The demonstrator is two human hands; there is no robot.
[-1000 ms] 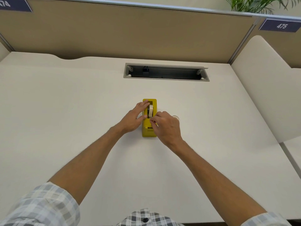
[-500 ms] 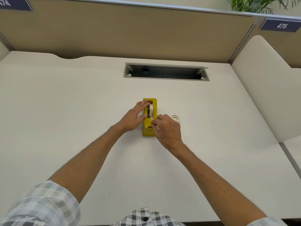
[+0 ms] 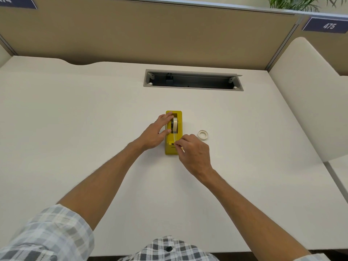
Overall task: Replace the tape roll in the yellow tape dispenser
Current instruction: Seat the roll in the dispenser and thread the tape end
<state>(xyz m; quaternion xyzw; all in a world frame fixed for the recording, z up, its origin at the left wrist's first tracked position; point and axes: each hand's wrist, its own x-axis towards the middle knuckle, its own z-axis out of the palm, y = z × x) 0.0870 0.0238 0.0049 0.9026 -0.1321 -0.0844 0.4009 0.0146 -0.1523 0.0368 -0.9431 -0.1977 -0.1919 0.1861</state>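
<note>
partly | right hand (image 3: 195, 153) hides dispenser (image 3: 179, 117) cutter | tape (image 3: 175, 137) faint

head camera, looking down, desk (image 3: 94, 129) close

Tape dispenser (image 3: 173, 146): yellow. Loaded tape roll (image 3: 175, 125): translucent off-white on a black hub. Loose roll (image 3: 203, 135): white. Surface (image 3: 75, 129): plain cream. Partition (image 3: 150, 34): tan. Cable tray (image 3: 193, 81): grey. Sleeves (image 3: 47, 234): grey-and-white check. Sign (image 3: 326, 25): navy, white numerals.
</note>
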